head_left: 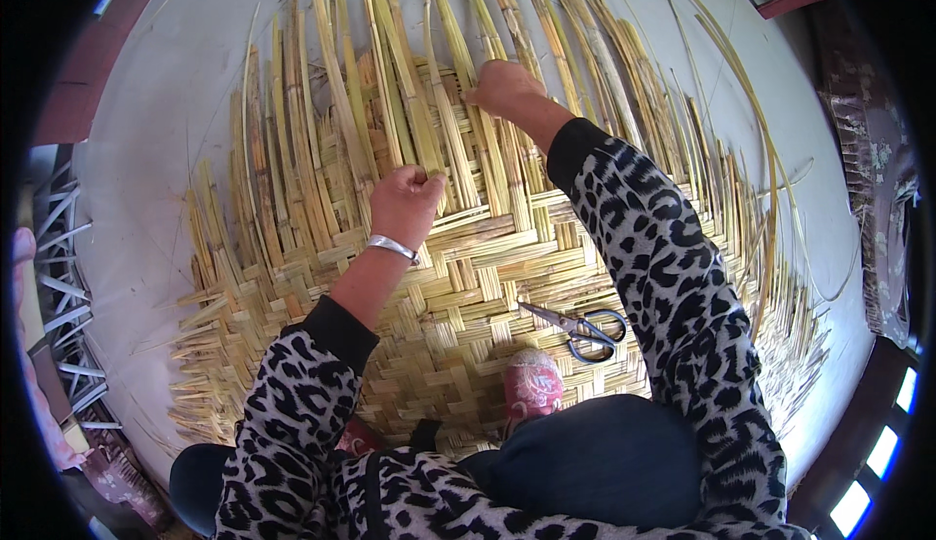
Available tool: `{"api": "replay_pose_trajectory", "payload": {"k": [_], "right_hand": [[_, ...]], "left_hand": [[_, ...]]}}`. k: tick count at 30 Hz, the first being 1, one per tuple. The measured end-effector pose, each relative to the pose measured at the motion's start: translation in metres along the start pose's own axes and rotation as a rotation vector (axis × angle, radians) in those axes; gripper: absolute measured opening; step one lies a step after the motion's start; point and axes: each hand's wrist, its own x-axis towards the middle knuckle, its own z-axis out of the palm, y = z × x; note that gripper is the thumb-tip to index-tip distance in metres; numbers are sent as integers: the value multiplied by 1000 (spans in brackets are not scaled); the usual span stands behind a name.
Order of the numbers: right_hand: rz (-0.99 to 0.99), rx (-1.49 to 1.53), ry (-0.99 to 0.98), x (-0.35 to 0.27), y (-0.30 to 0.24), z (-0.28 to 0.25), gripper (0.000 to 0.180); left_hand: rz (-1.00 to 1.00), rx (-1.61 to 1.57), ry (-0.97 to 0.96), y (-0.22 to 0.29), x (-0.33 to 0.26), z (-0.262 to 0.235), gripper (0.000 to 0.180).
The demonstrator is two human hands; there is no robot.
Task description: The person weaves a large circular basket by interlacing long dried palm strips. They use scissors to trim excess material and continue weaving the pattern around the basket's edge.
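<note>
A large woven mat [458,291] of split cane strips lies on the floor beneath me, with a herringbone weave in its near part. Long loose cane strips [336,72] fan out from its far edge. My left hand [405,207], with a silver bangle at the wrist, is closed on a cane strip over the middle of the weave. Farther off and to the right, my right hand [509,90] is closed with its fingertips at another upright strip, partly hiding it. Blue-handled scissors [580,330] rest on the mat near my right forearm, blades pointing left.
My foot in a red patterned shoe [532,384] is on the mat. Thin long strips [770,170] curve over the pale floor [136,199] at the right. A metal rack [66,287] stands at the left, and patterned cloth [868,150] hangs at the right.
</note>
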Motion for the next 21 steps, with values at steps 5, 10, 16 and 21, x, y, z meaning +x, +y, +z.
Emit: {"api": "replay_pose_trajectory", "payload": {"k": [5,10,16,21], "right_hand": [[6,2,43,23,-7,5,52],[-1,24,79,44,-15,9,51],[-122,259,102,61,-11,22,40],[-245,464,-15,52,-13,25,37]], "left_hand": [[-9,-44,-10,-1,-2,0,26],[11,-151,2,-5,-1,3,26],[-41,-179,-17,-16,5,9,26],[-28,-180,-45,-23,12,12,28]]}}
